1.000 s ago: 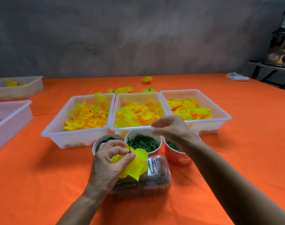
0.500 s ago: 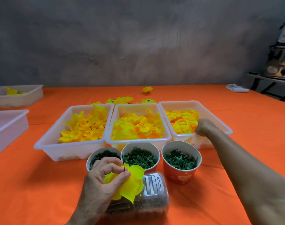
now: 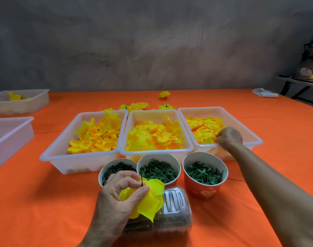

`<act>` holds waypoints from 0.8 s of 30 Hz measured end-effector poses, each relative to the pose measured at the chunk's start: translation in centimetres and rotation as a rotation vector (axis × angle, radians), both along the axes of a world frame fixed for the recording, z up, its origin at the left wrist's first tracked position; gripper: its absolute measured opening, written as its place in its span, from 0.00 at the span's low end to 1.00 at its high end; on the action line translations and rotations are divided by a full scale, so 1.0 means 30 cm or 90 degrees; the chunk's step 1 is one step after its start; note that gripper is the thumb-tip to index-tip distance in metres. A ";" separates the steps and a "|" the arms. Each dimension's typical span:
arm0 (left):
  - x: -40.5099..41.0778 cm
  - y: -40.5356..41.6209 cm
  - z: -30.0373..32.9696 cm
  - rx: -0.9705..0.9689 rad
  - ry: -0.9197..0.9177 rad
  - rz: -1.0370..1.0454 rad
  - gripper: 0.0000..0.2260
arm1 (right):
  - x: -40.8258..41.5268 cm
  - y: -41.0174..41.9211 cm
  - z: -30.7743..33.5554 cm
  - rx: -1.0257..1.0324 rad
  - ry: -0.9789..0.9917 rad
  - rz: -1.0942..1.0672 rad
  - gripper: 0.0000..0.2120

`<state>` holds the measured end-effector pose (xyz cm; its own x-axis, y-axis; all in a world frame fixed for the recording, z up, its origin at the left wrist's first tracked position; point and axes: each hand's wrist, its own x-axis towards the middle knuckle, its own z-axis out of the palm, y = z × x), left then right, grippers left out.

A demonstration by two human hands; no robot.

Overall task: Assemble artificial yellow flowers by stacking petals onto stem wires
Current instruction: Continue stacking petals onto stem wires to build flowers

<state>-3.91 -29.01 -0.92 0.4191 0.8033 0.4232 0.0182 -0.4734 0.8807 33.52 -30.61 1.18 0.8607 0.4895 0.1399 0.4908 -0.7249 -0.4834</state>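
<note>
Your left hand (image 3: 116, 195) sits low centre of the frame, thumb and fingers pinching a partly built yellow flower (image 3: 148, 198); its thin dark stem wire (image 3: 141, 181) pokes up between your fingertips, petals fanned out to the right and below the hand. Under it lies a clear plastic container (image 3: 171, 211) on its side, dark contents inside, too blurred to tell what.

Your right hand (image 3: 227, 137) is at right of centre, reaching into the right tub (image 3: 241, 122). Fingers curled down onto the orange-yellow petals (image 3: 203, 129) at the tub's near right corner; they look to be pinching one, but the grip itself is hidden by the knuckles.

Three white tubs in a row across mid-frame: left tub (image 3: 63, 148) with yellow petals (image 3: 96, 136), middle tub (image 3: 152, 113) with yellow petals mixed with orange (image 3: 154, 136), right tub as said. In front of them, three cups side by side: left cup (image 3: 105, 170) with dark green small parts, partly behind your left hand; middle cup (image 3: 175, 163) with green rings; red cup (image 3: 205, 191) with green star-shaped pieces.

Behind the tubs, finished yellow flowers (image 3: 137, 106) lie on the orange desk (image 3: 45, 202), one more flower (image 3: 164, 94) further back. Left edge of frame: two more white tubs, the far one (image 3: 27, 102) with a few yellow petals in it, the near one (image 3: 11, 132) cut off by the frame. Upper right: a white cloth (image 3: 265, 93) on the desk's far corner.
</note>
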 end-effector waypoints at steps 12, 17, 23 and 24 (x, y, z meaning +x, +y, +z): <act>0.006 -0.013 0.008 0.002 -0.009 0.015 0.09 | 0.043 0.044 0.003 -0.161 -0.014 -0.009 0.12; 0.005 -0.008 0.003 0.004 -0.008 0.013 0.06 | 0.037 0.058 0.002 -0.129 -0.019 -0.011 0.02; 0.006 -0.005 -0.002 0.007 -0.009 0.011 0.08 | 0.050 0.048 -0.002 -0.084 -0.010 0.001 0.13; 0.006 -0.004 -0.001 0.007 -0.005 0.013 0.08 | 0.049 0.041 0.003 -0.062 -0.014 0.003 0.14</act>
